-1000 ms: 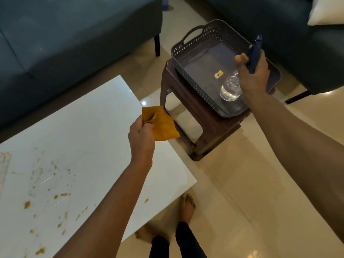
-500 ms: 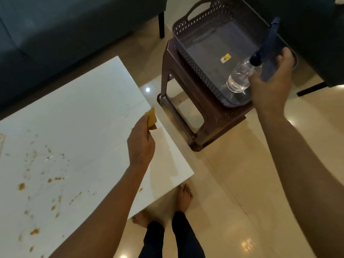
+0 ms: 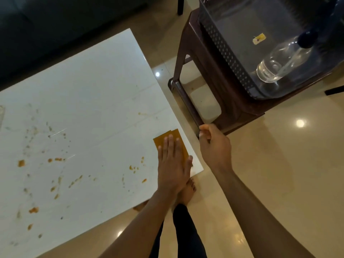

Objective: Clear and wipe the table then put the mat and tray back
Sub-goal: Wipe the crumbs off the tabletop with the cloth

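Flat, left hand [image 3: 172, 164] presses cloth [image 3: 168, 139] onto table [image 3: 89, 101].

Nothing legible here: the only label in sight is a small yellow sticker [image 3: 259, 38] on the floor of the grey tray [image 3: 223, 47], and its dark marks are too small and blurred to read.

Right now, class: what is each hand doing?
Left hand: open, flat, pressing the cloth on the table.
Right hand: loosely curled, holding nothing.
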